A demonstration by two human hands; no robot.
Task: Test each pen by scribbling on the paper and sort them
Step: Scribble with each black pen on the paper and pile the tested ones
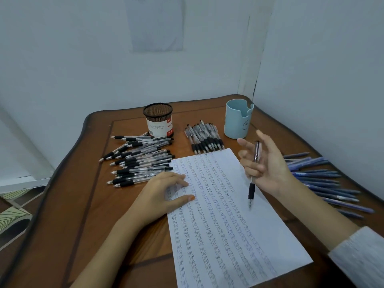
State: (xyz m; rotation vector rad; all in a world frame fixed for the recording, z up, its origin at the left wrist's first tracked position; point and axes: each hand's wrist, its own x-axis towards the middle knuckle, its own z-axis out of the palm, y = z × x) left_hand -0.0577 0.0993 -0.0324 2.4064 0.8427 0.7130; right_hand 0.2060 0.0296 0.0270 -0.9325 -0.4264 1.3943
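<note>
A white sheet of paper (224,215) covered in rows of scribbles lies at the middle of the brown table (87,204). My left hand (160,194) rests flat on the sheet's left edge, holding nothing. My right hand (264,165) hovers above the paper's upper right, palm turned up and fingers spread, with a clear pen with a black grip (252,183) loosely held between the fingers, tip down just over the sheet. A spread of black-grip pens (141,161) lies left of the paper. A tidy bunch of black-grip pens (204,138) sits above it.
A black mesh pen cup (159,119) and a light blue cup (238,121) stand at the back of the table. Several blue pens (324,179) lie along the right edge. Walls close in behind and to the right, with a paper sheet (155,23) on the back wall.
</note>
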